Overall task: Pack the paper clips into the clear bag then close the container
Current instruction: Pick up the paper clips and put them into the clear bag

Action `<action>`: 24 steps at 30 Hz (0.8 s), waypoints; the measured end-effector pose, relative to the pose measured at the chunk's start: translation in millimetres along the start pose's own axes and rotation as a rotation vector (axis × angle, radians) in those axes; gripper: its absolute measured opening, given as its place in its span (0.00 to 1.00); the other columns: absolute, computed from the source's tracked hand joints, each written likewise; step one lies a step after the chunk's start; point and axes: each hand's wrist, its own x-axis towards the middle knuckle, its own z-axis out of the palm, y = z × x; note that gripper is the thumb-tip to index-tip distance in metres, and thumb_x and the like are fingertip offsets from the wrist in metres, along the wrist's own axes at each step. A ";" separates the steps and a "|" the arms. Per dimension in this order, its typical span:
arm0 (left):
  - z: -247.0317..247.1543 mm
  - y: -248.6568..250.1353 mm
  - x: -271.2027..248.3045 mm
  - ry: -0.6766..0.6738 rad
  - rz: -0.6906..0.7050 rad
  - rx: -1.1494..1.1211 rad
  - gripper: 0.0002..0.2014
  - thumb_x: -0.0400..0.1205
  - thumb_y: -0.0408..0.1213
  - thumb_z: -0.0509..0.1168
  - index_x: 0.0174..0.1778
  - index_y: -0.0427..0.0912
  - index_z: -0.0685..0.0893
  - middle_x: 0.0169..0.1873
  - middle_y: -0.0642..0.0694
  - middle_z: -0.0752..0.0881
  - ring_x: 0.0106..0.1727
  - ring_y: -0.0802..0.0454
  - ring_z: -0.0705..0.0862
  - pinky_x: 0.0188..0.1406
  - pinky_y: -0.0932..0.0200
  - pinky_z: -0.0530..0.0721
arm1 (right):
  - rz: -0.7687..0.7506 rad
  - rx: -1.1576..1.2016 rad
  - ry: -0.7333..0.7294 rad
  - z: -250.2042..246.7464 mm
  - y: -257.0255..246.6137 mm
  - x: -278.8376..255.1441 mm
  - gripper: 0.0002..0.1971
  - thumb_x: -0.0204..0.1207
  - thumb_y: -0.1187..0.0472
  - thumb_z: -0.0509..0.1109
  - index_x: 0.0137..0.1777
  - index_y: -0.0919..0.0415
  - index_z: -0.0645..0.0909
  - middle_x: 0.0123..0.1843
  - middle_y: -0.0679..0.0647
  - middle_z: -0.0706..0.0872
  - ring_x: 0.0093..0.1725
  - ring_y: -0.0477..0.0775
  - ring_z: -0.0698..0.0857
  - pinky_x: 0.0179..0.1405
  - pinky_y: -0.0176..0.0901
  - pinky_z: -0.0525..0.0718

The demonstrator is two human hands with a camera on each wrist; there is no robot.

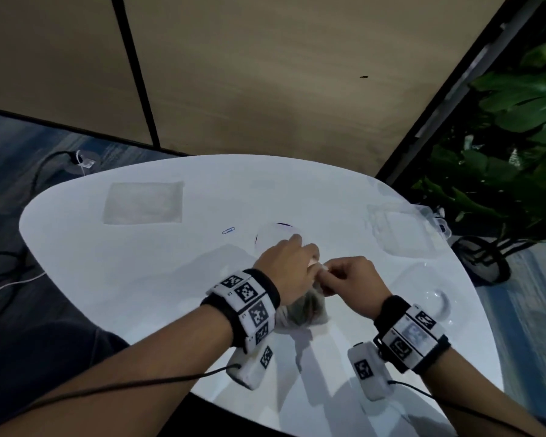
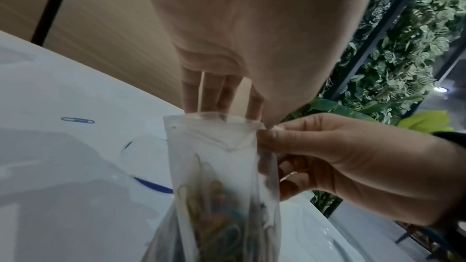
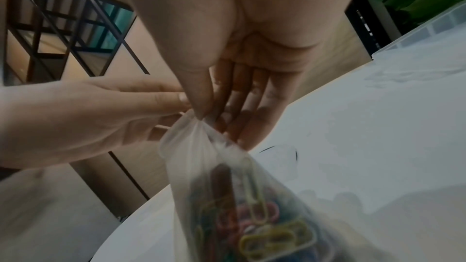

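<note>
A clear bag [image 1: 306,310] with several coloured paper clips [image 3: 264,236] in its bottom hangs upright over the white table [image 1: 139,279]. Both hands pinch its top edge. My left hand [image 1: 309,257] has its fingers behind the mouth and its thumb at the corner [image 2: 252,115]. My right hand [image 1: 331,272] pinches the same corner between thumb and fingers [image 3: 201,117]. The bag's mouth [image 2: 211,119] looks partly gathered. One blue paper clip [image 1: 228,230] lies loose on the table, left of the hands. A round clear container [image 1: 278,238] with a dark rim stands just behind the hands.
A flat clear bag [image 1: 144,201] lies at the back left of the table. A square clear plastic box [image 1: 397,228] sits at the back right, and a round clear lid [image 1: 435,304] lies near the right edge. Green plants [image 1: 501,137] stand beyond the table's right side.
</note>
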 end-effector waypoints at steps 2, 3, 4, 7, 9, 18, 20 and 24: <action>-3.7 -7.5 3.1 -0.018 -0.064 -0.029 0.16 0.88 0.52 0.58 0.63 0.47 0.82 0.57 0.44 0.80 0.57 0.45 0.82 0.59 0.51 0.81 | -0.004 0.034 -0.021 2.6 0.0 7.8 0.13 0.79 0.55 0.73 0.35 0.60 0.88 0.32 0.53 0.91 0.34 0.48 0.91 0.40 0.35 0.88; -6.4 -10.5 4.8 -0.020 -0.094 -0.057 0.16 0.87 0.52 0.59 0.61 0.47 0.83 0.55 0.44 0.81 0.56 0.45 0.82 0.58 0.53 0.80 | -0.001 0.080 -0.046 2.5 1.1 14.1 0.12 0.79 0.54 0.73 0.37 0.60 0.89 0.34 0.54 0.91 0.36 0.49 0.91 0.44 0.40 0.90; -9.3 -15.8 5.3 -0.017 -0.121 -0.095 0.16 0.88 0.51 0.59 0.61 0.46 0.84 0.53 0.44 0.82 0.55 0.45 0.83 0.56 0.54 0.79 | 0.000 0.134 -0.086 3.1 1.5 21.8 0.11 0.79 0.55 0.73 0.39 0.62 0.89 0.36 0.55 0.91 0.38 0.50 0.90 0.48 0.45 0.91; -16.7 -33.0 1.6 0.002 -0.188 -0.206 0.12 0.89 0.40 0.60 0.59 0.43 0.88 0.49 0.43 0.88 0.43 0.49 0.84 0.45 0.58 0.79 | 0.062 0.246 -0.264 3.4 2.2 50.8 0.07 0.80 0.66 0.72 0.51 0.71 0.87 0.44 0.60 0.91 0.44 0.53 0.90 0.52 0.48 0.90; -20.8 -47.1 -3.0 0.013 -0.223 -0.199 0.11 0.88 0.35 0.62 0.56 0.45 0.91 0.46 0.43 0.88 0.32 0.58 0.77 0.39 0.64 0.76 | 0.122 0.249 -0.387 3.1 -1.0 75.4 0.10 0.78 0.75 0.69 0.57 0.72 0.86 0.47 0.62 0.90 0.44 0.54 0.90 0.47 0.45 0.90; -51.5 -94.6 -29.1 0.003 -0.338 -0.107 0.13 0.86 0.31 0.63 0.52 0.49 0.92 0.30 0.56 0.73 0.27 0.60 0.71 0.25 0.71 0.66 | -0.174 -0.550 -0.370 94.1 -29.2 194.8 0.19 0.81 0.53 0.69 0.72 0.45 0.80 0.57 0.50 0.89 0.55 0.51 0.86 0.60 0.38 0.79; -60.3 -103.8 -34.8 0.017 -0.360 -0.092 0.14 0.86 0.31 0.63 0.51 0.50 0.93 0.28 0.57 0.72 0.26 0.60 0.72 0.25 0.69 0.67 | -0.209 -0.570 -0.365 112.9 -32.5 205.2 0.19 0.79 0.52 0.70 0.70 0.44 0.82 0.55 0.49 0.89 0.55 0.51 0.85 0.58 0.39 0.78; -69.8 -114.7 -39.9 0.063 -0.380 -0.089 0.12 0.86 0.32 0.63 0.49 0.49 0.93 0.28 0.58 0.72 0.28 0.59 0.74 0.29 0.66 0.70 | -0.220 -0.501 -0.248 124.3 -28.6 204.2 0.06 0.70 0.52 0.76 0.46 0.46 0.92 0.41 0.42 0.87 0.46 0.48 0.86 0.49 0.42 0.85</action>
